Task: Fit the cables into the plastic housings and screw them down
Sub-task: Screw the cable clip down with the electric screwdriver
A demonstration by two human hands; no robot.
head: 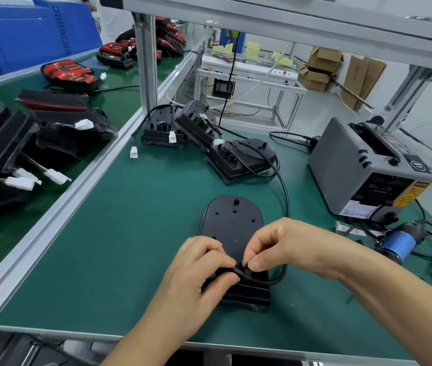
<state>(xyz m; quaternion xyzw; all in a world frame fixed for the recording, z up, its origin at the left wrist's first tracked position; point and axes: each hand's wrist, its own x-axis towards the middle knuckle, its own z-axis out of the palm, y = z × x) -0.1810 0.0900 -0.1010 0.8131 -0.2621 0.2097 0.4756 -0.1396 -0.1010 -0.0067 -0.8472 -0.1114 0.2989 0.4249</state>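
A black plastic housing [232, 223] lies flat on the green mat in front of me, rounded end pointing away. A black cable [284, 196] loops from the right and runs down to the housing's near end. My left hand [196, 268] curls over that near end and pinches the cable's tip. My right hand [280, 244] pinches the same cable just to the right, thumb and forefinger pressed together at the housing's edge. The cable's end and the slot beneath are mostly hidden by my fingers.
Three more black housings with cables and white connectors [209, 133] lie at the back of the mat. A grey tape dispenser [368, 167] stands at the right, a blue-bodied screwdriver [398, 241] beside it. A conveyor [51, 122] at left carries red-and-black lamp assemblies.
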